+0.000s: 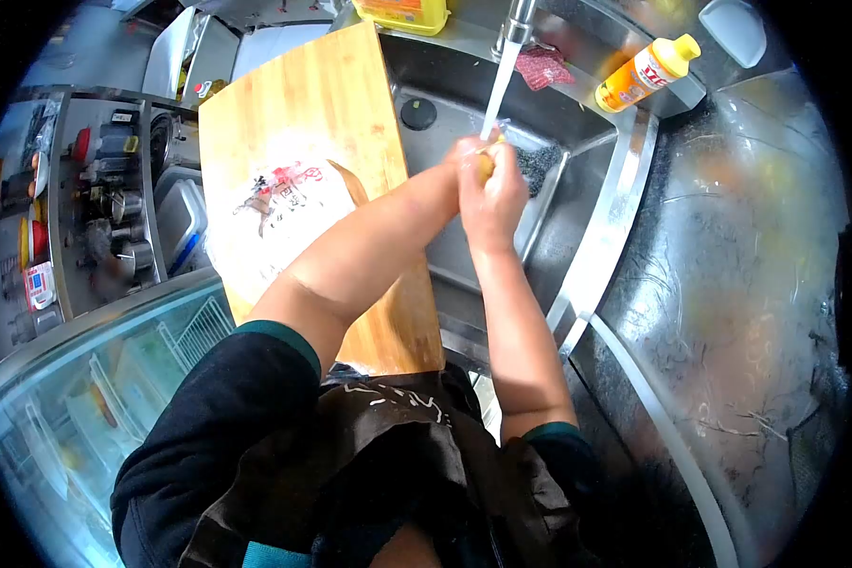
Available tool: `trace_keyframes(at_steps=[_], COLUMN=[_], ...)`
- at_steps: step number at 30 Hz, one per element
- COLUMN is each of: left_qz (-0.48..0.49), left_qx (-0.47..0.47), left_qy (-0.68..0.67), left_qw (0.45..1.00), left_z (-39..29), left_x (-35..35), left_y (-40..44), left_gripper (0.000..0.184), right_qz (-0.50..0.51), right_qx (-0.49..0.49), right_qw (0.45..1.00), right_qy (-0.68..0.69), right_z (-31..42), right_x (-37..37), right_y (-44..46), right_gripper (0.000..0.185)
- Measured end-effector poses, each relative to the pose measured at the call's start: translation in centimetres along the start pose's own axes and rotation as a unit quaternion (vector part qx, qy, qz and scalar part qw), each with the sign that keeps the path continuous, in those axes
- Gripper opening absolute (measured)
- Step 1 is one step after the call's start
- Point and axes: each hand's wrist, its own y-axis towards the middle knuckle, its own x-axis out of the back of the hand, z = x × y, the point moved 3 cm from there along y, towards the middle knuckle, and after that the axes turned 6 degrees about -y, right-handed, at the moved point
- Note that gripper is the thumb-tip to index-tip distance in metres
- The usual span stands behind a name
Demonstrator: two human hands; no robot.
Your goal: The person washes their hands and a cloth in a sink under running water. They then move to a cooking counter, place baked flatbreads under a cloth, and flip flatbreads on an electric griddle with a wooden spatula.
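Under the running tap, my left hand and my right hand are pressed together over the sink. Between them shows a small yellow piece, mostly covered by my fingers; its kind cannot be made out. Both hands are closed around it, and water falls onto them. My left forearm crosses above a large wooden cutting board. A white plastic bag with red and black print lies on that board.
An orange-yellow bottle and a red mesh cloth are at the sink's back edge. A yellow container stands behind the board. A glass-topped case is at left, with shelves beyond. The steel counter extends right.
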Motion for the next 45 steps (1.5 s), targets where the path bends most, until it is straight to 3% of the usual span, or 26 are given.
trace_keyframes(at_steps=[1, 2, 3, 5, 8, 10, 11, 12, 15, 16, 19, 20, 23, 24, 28, 30, 31, 33, 34, 35, 36, 37, 39, 43, 44, 45], left_qz=[-0.008, -0.067, -0.193, -0.201, -0.195, -0.133, -0.086, -0.061, -0.196, -0.173, -0.122, -0.069, -0.047, -0.098, -0.222, -0.215, -0.192, -0.144, -0.122, -0.099, -0.172, -0.153, -0.128, 0.016, 0.01, 0.022], left_qx=[-0.013, 0.183, 0.342, 0.339, 0.365, 0.279, 0.185, 0.136, 0.342, 0.337, 0.344, 0.364, 0.262, 0.218, 0.199, 0.209, 0.221, 0.238, 0.268, 0.298, 0.313, 0.325, 0.342, 0.281, 0.276, 0.27], left_qy=[-0.021, -0.177, -0.336, -0.36, -0.266, -0.307, -0.416, -0.569, -0.361, -0.402, -0.613, -0.566, -0.521, -0.502, -0.264, -0.354, -0.308, -0.213, -0.25, -0.285, -0.438, -0.449, -0.472, -0.671, -0.684, -0.699], left_qw=[1.0, 0.965, 0.856, 0.846, 0.871, 0.9, 0.886, 0.809, 0.845, 0.834, 0.701, 0.737, 0.811, 0.831, 0.917, 0.886, 0.905, 0.937, 0.922, 0.906, 0.825, 0.818, 0.803, 0.686, 0.675, 0.662], left_z=[0.2, -3.9, -8.5, -8.2, -8.6, -0.2, 5.7, 11.0, -7.6, -11.2, -10.3, -10.5, -9.8, -10.3, -10.7, -8.5, -7.4, -6.5, -6.6, -6.7, -8.3, -9.6, -11.0, -12.4, -13.1, -12.7], left_x=[-0.5, -0.7, -1.0, -1.2, 0.3, 0.8, 0.3, 0.2, -0.3, 0.4, 1.7, 2.4, 2.8, 3.6, 5.6, 4.1, 3.6, 3.0, 2.4, 1.6, 0.6, 0.2, 0.8, 2.8, 3.5, 4.0], left_y=[-0.8, -1.7, -3.2, -3.0, -3.1, -1.6, -0.8, -0.7, -3.6, -4.1, -3.9, -4.4, -3.8, -3.8, -3.3, -2.3, -2.0, -1.7, -2.2, -2.8, -3.4, -3.5, -3.6, -2.6, -2.6, -2.4], left_gripper=[0.021, 0.025, 0.028, 0.027, 0.05, 0.038, 0.032, 0.026, 0.04, 0.041, 0.037, 0.04, 0.035, 0.034, 0.041, 0.042, 0.043, 0.044, 0.043, 0.041, 0.038, 0.037, 0.034, 0.044, 0.048, 0.048], right_qz=[-0.016, -0.033, -0.05, -0.016, 0.0, -0.017, -0.02, -0.023, 0.011, 0.019, 0.125, 0.111, 0.158, 0.171, 0.151, 0.124, 0.095, 0.055, 0.036, 0.056, 0.072, 0.091, 0.084, 0.076, 0.187, 0.225], right_qx=[-0.026, -0.053, -0.131, -0.114, -0.164, -0.022, 0.042, 0.061, -0.137, -0.118, -0.255, -0.247, -0.261, -0.282, -0.121, -0.076, -0.015, -0.009, -0.006, -0.061, -0.118, -0.175, -0.169, -0.254, -0.281, -0.312], right_qw=[0.998, 0.993, 0.988, 0.976, 0.975, 0.997, 0.998, 0.997, 0.984, 0.986, 0.955, 0.955, 0.944, 0.93, 0.95, 0.983, 0.995, 0.997, 0.993, 0.987, 0.977, 0.962, 0.969, 0.943, 0.836, 0.787], right_qy=[-0.052, -0.102, -0.063, -0.185, -0.15, -0.067, -0.03, -0.052, -0.114, -0.114, 0.08, 0.121, 0.128, 0.162, 0.246, 0.113, 0.038, -0.06, -0.108, -0.135, -0.163, -0.189, -0.161, 0.201, 0.433, 0.483], right_z=[-1.4, -3.0, -5.4, -6.4, -4.8, -1.1, -0.1, -0.7, -6.2, -7.1, -10.2, -11.9, -11.7, -10.0, -7.0, -1.3, 0.6, 0.5, 0.2, -0.9, -2.8, -4.6, -7.6, -10.9, -11.0, -12.1], right_x=[-0.6, -1.1, -1.3, -1.0, -1.7, -2.4, -2.2, -2.4, -1.2, -0.7, -1.4, -1.9, -0.9, 0.3, -0.6, -0.5, -0.7, -1.5, -1.9, -2.1, -1.8, -1.4, -1.9, -2.4, -2.3, -2.5], right_y=[0.5, 1.3, 2.8, 4.6, 4.4, 3.3, 2.1, 2.1, 5.5, 6.1, 7.8, 8.1, 7.9, 7.4, 4.2, 2.4, 1.7, 1.9, 2.2, 3.1, 4.5, 5.5, 6.4, 5.6, 5.0, 4.0], right_gripper=[0.022, 0.023, 0.03, 0.034, 0.036, 0.037, 0.038, 0.041, 0.04, 0.043, 0.058, 0.065, 0.067, 0.058, 0.036, 0.031, 0.029, 0.031, 0.033, 0.036, 0.039, 0.042, 0.048, 0.051, 0.058, 0.06])
